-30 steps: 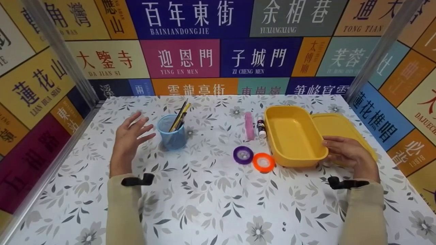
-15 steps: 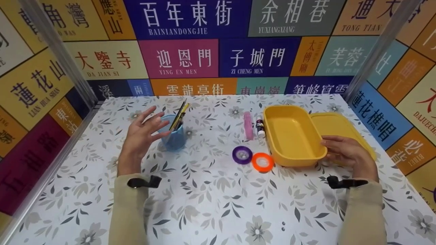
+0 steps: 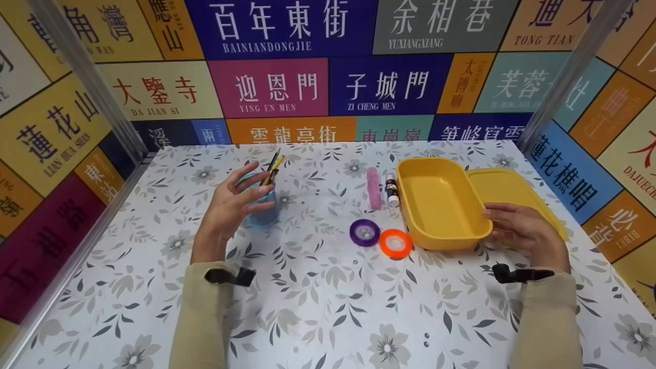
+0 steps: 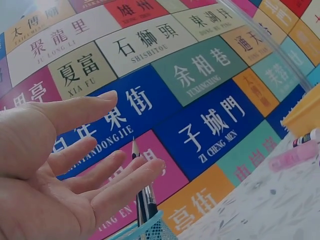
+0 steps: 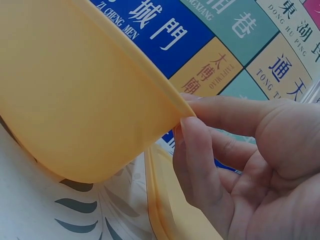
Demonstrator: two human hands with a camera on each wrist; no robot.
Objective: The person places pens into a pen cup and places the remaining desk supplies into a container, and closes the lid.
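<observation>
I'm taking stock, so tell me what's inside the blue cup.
A sharpened pencil and other slim sticks, one yellow, lean from the blue cup. The left hand covers part of it; its inside bottom is hidden.

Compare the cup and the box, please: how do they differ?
The cup is blue mesh; the box is solid yellow. The cup is round; the box is larger and oblong. The cup holds pencils; the box looks empty. The right hand pinches the box, not the cup. Both are open on top.
</observation>
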